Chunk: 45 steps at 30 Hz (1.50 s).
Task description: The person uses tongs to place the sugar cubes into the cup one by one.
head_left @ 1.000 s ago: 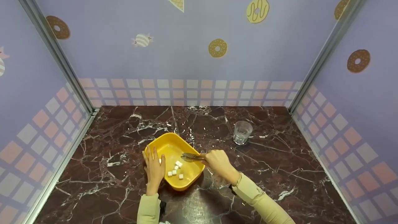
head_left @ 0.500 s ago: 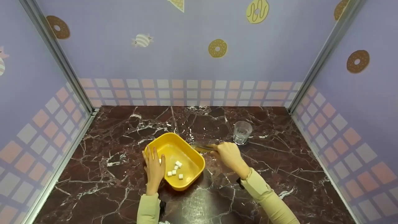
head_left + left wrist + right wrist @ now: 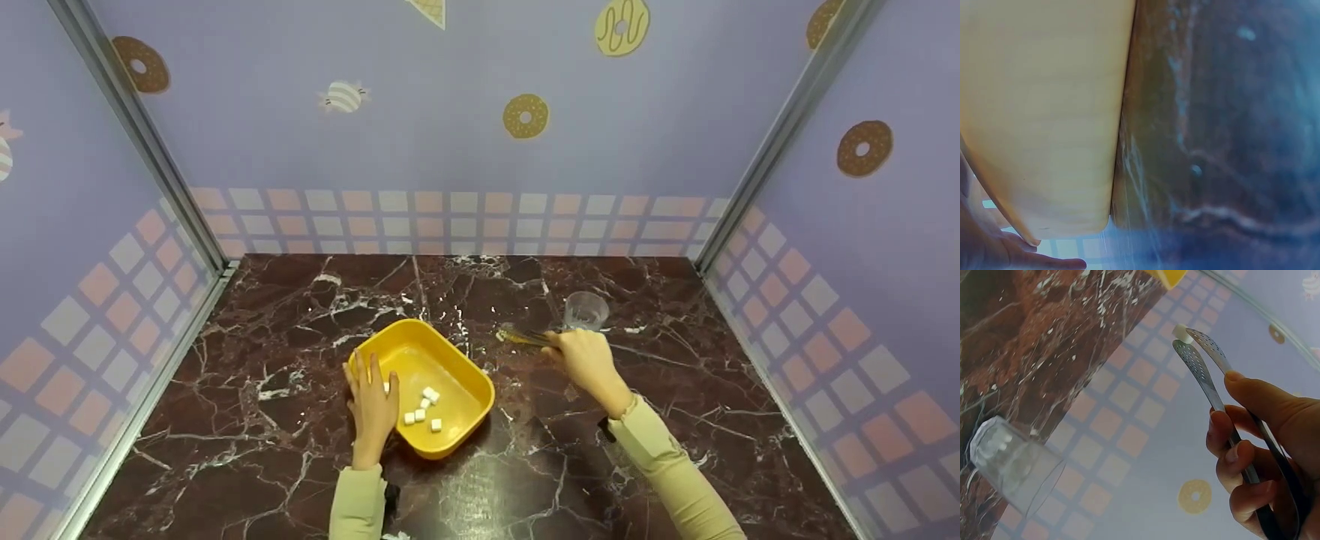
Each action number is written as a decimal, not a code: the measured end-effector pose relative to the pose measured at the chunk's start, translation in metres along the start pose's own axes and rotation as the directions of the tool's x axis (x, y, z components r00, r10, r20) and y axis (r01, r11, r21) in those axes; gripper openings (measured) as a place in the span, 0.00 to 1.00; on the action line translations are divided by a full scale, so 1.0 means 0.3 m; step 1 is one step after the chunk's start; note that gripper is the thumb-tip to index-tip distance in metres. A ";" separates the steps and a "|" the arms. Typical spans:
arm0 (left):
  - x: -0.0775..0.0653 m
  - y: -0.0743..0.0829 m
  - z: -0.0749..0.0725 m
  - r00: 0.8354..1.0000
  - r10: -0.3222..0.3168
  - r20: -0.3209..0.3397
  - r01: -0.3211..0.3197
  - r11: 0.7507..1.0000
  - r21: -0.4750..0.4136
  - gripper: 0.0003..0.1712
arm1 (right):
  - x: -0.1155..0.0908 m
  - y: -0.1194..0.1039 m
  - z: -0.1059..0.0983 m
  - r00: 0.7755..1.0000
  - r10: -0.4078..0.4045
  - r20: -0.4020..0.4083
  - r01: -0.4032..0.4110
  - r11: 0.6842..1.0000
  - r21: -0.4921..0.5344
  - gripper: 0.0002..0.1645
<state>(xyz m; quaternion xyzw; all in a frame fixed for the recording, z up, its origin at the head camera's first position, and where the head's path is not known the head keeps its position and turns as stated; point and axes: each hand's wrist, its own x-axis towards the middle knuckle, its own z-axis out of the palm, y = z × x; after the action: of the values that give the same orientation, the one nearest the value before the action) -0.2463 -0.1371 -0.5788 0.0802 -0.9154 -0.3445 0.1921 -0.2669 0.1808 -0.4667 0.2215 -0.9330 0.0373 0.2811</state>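
My right hand point(image 3: 591, 366) grips a pair of metal tongs point(image 3: 1202, 371) with perforated tips. A small white cube point(image 3: 1183, 333) is pinched at the ends of the tongs, out over the table right of a yellow plastic basin point(image 3: 466, 367). Thumb and fingers of my left hand point(image 3: 373, 409) hold the basin's left rim. Several white cubes point(image 3: 420, 415) lie loose inside the basin, and one is partly covered by the left hand. Behind the right hand stands a clear drinking glass point(image 3: 1019, 464), whitish at its base; the hand partly hides it in the head view.
The dark red marbled tabletop point(image 3: 270, 450) has white veins and specks. Patterned lilac walls point(image 3: 450, 150) rise at the back and both sides, with metal posts in the corners.
My right hand has carried the tongs with the cube out of the basin, over its right rim and toward the glass. The left hand and the basin have stayed put.
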 end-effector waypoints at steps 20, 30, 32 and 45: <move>-0.001 0.003 -0.006 1.000 0.002 -0.007 -0.002 1.000 -0.008 0.30 | -0.007 0.238 0.000 0.984 0.177 0.025 -0.176 0.984 -0.026 0.13; 0.002 -0.002 -0.002 1.000 0.007 -0.025 -0.007 1.000 0.003 0.30 | -0.002 0.316 0.013 0.970 0.241 0.039 -0.240 0.970 -0.030 0.12; 0.001 -0.002 -0.004 0.999 0.009 -0.033 -0.009 1.000 -0.002 0.30 | -0.002 0.329 0.019 0.968 0.249 0.041 -0.248 0.968 -0.031 0.11; 0.001 -0.004 -0.005 1.000 0.000 -0.020 -0.001 1.000 -0.019 0.30 | -0.022 0.383 0.052 0.947 0.308 0.091 -0.303 0.951 -0.062 0.10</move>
<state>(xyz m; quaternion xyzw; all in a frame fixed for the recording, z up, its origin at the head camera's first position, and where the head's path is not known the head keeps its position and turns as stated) -0.2458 -0.1390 -0.5784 0.0817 -0.9102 -0.3521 0.2021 -0.3198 0.2838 -0.4772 0.0693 -0.9695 0.0470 0.2303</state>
